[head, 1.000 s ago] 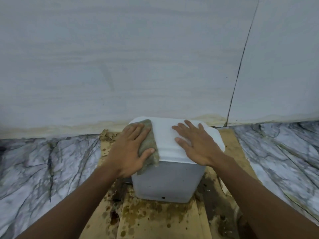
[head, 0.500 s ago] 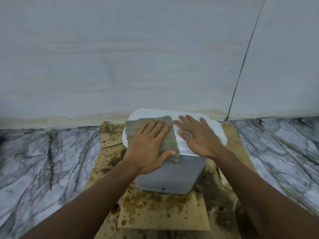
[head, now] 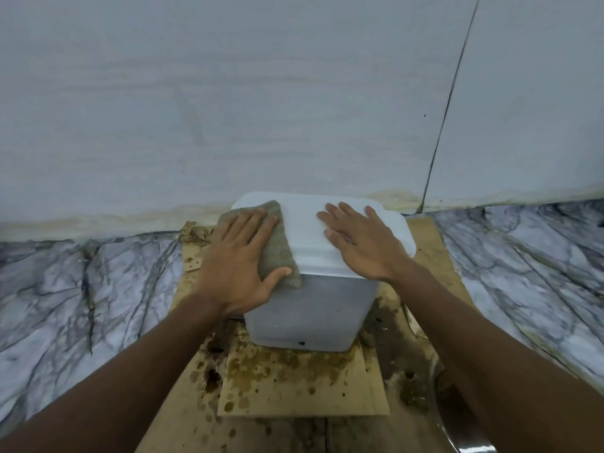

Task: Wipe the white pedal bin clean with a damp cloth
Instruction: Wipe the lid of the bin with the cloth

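White pedal bin point(head: 313, 308), cloth point(head: 277, 253) under left hand point(head: 240, 266), right hand point(head: 362, 243) flat on lid.

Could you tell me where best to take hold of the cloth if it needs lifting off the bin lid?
Pinch the cloth at its near corner, which hangs free over the front edge of the lid, coming from the front. The rest lies flat, pinned under the left hand.

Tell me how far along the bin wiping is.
Done: the middle of the lid looks clean white. In hand: the left hand presses the cloth on the lid's left edge while the right hand lies flat, steadying it. Left: the bin's front wall shows dark specks near the bottom.
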Action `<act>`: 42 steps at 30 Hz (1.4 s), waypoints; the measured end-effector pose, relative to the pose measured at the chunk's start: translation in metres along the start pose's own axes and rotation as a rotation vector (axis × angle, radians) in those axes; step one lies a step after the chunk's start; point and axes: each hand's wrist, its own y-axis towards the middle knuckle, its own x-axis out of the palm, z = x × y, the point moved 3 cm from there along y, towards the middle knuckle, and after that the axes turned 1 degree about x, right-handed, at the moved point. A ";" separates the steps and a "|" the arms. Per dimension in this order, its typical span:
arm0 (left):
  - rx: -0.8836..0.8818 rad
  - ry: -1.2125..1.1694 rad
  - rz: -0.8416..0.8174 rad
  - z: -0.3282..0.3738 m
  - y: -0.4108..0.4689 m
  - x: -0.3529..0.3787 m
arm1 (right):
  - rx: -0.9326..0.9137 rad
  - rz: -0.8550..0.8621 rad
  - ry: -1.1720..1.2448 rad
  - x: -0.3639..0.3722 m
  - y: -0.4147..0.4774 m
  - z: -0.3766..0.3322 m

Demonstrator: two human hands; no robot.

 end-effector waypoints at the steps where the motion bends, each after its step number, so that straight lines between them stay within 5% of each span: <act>1: -0.012 0.015 -0.005 0.010 0.003 0.002 | 0.005 -0.003 0.001 0.000 0.000 0.000; 6: 0.104 0.027 -0.055 0.058 0.022 0.015 | 0.003 0.023 -0.019 0.004 -0.001 0.005; 11: 0.196 -0.011 -0.046 0.014 0.013 0.000 | -0.012 0.031 -0.059 0.005 -0.001 0.005; 18: -0.063 -0.282 -0.025 -0.032 -0.011 0.001 | -0.008 0.019 -0.045 0.005 -0.002 0.003; 25: 0.101 -0.101 -0.122 0.020 0.026 -0.002 | -0.003 0.027 -0.064 0.007 -0.001 0.004; 34: -0.044 -0.474 -0.120 -0.048 0.003 -0.008 | -0.010 0.032 -0.040 0.006 -0.001 0.004; 42: -0.004 -0.124 -0.071 0.011 0.021 -0.004 | 0.019 0.019 -0.040 0.005 0.000 0.001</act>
